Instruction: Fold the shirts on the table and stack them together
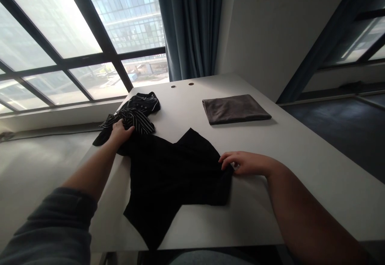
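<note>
A black garment point(177, 172), shaped like a T-shirt, lies spread across the near half of the white table, one corner reaching the front edge. My right hand point(245, 163) pinches its right edge between thumb and curled fingers. At the upper left, my left hand point(120, 132) is closed on a black cloth with white stripes point(140, 120), which overlaps the black garment's left end. Its fingertips are partly sunk in the folds. Bunched up behind lies a black piece with white piping and small rings point(144, 102); whether it is joined to the striped cloth I cannot tell.
A folded grey-brown cloth point(236, 108) rests on the table point(300, 164) at the back right. Two round cable holes pierce the far end of the tabletop. Windows point(81, 60) run along the left, with a blue curtain point(192, 28) and a wall column behind the table.
</note>
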`<control>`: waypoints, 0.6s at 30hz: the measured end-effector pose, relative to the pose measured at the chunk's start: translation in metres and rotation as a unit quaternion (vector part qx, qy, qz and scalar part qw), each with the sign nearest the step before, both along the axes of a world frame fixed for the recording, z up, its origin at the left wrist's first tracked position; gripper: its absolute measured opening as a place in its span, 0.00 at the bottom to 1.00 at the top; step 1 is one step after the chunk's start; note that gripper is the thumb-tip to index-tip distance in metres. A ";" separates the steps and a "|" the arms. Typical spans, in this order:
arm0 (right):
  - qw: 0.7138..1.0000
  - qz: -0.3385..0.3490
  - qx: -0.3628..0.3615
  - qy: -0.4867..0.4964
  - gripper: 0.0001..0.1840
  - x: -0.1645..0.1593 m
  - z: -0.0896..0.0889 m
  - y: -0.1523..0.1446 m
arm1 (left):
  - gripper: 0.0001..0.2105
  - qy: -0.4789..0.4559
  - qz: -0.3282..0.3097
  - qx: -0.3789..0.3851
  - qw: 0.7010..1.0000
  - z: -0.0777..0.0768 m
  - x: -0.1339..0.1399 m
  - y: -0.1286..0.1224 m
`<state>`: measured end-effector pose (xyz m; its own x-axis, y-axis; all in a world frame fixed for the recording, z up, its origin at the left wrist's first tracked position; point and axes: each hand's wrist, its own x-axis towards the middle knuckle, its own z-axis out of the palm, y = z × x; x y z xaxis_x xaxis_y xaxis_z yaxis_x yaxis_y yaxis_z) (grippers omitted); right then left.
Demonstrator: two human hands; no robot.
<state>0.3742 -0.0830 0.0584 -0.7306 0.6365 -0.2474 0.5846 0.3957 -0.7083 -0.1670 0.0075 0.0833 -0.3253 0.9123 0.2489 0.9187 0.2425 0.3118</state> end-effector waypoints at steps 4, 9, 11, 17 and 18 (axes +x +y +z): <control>1.000 -0.006 0.003 -0.014 0.23 -0.001 0.000 0.001 | 0.22 0.056 -0.128 -0.003 0.990 -0.022 0.045 -0.071; 1.000 -0.010 0.019 -0.018 0.15 -0.007 0.004 0.001 | 0.16 -0.037 -0.386 -0.156 0.909 -0.024 0.133 -0.183; 0.999 -0.008 0.039 0.013 0.13 -0.016 0.011 -0.005 | 0.20 -0.066 -0.394 -0.178 0.899 -0.023 0.168 -0.219; 0.980 -0.030 0.136 0.143 0.14 -0.062 0.037 -0.039 | 0.41 -0.180 -0.367 -0.111 0.906 -0.031 0.242 -0.256; 0.978 -0.041 0.149 0.143 0.15 -0.068 0.040 -0.045 | 0.38 -0.194 -0.345 -0.104 0.913 -0.032 0.248 -0.254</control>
